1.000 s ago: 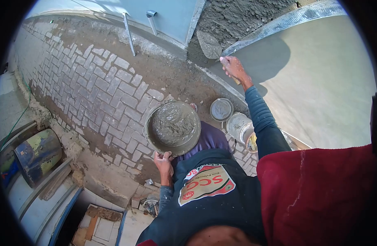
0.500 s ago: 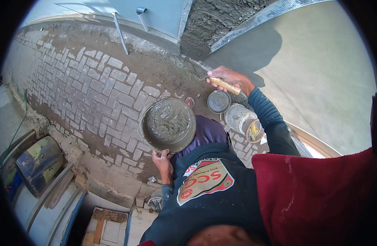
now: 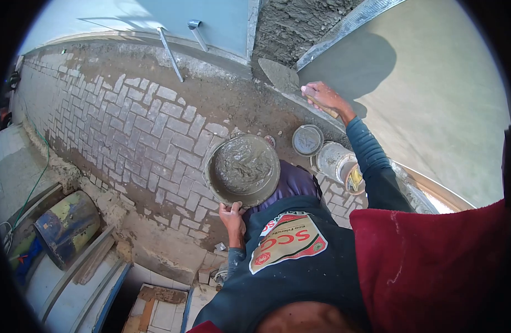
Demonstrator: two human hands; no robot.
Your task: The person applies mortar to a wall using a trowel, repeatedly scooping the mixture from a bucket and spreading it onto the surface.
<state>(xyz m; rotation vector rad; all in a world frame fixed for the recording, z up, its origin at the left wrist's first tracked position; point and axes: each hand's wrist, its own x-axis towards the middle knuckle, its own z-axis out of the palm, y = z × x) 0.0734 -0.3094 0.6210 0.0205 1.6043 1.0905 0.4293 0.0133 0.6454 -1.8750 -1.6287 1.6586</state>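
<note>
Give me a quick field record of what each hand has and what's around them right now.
left hand: grips the rim of the round grey pan of wet mortar
right hand: holds the wooden-handled steel trowel, blade loaded with mortar, at the rough grey wall patch
beside wall: smooth plastered surface
ground: brick paving, small round tin, mortar-caked bucket
far left: blue and yellow drum

the person wears a dark long-sleeved top, ribbed on the sleeve at right of centre, with a red, cream and green "scc" patch at lower centre, purple trousers above it, and a red cloth at lower right; both hands are bare
</note>
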